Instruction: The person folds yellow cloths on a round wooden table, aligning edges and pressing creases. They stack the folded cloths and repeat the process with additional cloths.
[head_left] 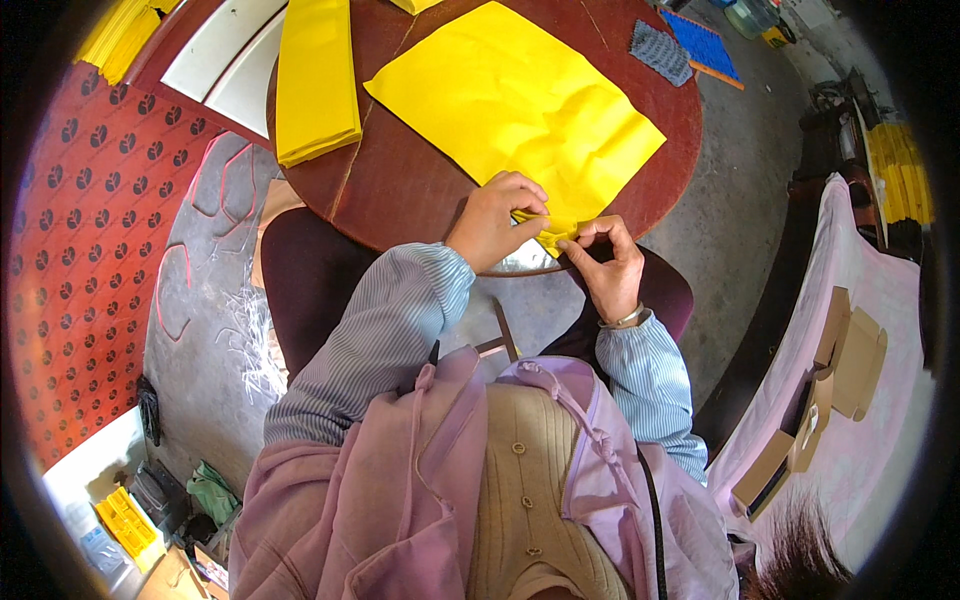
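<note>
**A:** Where are the hands in this frame?

**B:** Centre of the frame, at the near edge of a round, dark red tabletop (400, 190). The left hand (495, 222) and the right hand (607, 262) meet on the near corner of a large yellow paper sheet (510, 95).

**A:** And the grip of each?

**B:** The left hand's grip is clenched on the folded corner of the yellow paper sheet, fingertips pressing it down against the tabletop. The right hand's grip pinches the same corner from the other side, thumb and forefinger closed on the paper just past the table's rim. The two hands are almost touching.

**A:** How does the sheet lie?

**B:** Spread flat and creased across the middle of the tabletop, running from upper centre down to the hands, one corner turned toward the person.

**A:** What else is on the table?

**B:** A folded stack of yellow paper (315, 75) lies at upper left, well apart from the hands. At upper right, a grey textured pad (660, 50) sits just beside a blue board (705, 45) near the far edge.

**A:** And around it?

**B:** A red patterned mat (85, 230) fills the left of the frame. At right, flat cardboard pieces (835, 375) rest on a pale pink cloth (880, 290).
</note>
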Demonstrator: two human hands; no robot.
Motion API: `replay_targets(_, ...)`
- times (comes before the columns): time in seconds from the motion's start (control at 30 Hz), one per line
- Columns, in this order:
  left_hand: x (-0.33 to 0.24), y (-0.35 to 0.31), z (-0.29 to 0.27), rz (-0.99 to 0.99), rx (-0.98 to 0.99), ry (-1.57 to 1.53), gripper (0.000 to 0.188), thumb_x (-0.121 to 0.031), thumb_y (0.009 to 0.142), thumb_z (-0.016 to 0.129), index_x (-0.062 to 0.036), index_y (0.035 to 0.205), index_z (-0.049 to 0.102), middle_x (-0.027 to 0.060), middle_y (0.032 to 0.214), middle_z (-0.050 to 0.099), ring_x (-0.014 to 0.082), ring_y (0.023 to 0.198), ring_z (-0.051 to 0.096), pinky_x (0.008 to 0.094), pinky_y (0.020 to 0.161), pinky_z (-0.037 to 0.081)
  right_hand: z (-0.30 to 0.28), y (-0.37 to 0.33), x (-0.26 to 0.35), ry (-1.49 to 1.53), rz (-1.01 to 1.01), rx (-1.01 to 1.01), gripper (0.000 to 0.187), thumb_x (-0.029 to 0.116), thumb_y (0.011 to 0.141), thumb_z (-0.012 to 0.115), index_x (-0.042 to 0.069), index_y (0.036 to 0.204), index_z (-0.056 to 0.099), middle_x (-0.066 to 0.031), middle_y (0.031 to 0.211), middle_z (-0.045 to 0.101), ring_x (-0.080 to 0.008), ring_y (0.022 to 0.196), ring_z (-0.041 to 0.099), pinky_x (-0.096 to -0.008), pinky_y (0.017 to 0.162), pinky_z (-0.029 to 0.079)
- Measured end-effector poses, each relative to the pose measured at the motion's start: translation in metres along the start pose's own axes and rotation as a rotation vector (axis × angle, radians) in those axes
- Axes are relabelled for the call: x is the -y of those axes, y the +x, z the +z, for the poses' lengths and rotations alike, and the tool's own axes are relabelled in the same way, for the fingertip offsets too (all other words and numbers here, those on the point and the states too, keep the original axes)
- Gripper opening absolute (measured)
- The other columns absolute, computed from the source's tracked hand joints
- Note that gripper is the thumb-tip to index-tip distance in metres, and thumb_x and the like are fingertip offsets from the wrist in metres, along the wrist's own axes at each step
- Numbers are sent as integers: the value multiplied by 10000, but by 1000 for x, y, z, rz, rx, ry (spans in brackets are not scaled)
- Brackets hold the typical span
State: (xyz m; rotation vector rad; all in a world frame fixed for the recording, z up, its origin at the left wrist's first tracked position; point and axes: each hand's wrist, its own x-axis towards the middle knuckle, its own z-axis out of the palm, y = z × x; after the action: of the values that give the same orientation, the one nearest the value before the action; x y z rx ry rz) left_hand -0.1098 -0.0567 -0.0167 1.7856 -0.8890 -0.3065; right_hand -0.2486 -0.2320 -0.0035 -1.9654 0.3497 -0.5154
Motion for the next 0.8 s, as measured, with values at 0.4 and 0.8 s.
replay_targets(0.4,2,2,0,-65,-9,-79,129,-91,872,831,-14,963,780,101,1126,754,233,1009,741,329,913,586,-6,1,6,-212,-193,85,152,62,786,904,43,896,801,-64,797,701,-225,763,629,-357,722,466)
replay_targets(0.8,2,3,-5,-32,27,-59,122,-82,871,821,-33,979,792,96,1121,754,242,1048,734,340,950,579,-2,0,0,-72,-10,38,158,54,789,917,34,886,794,-49,772,691,-176,737,639,-316,720,488)
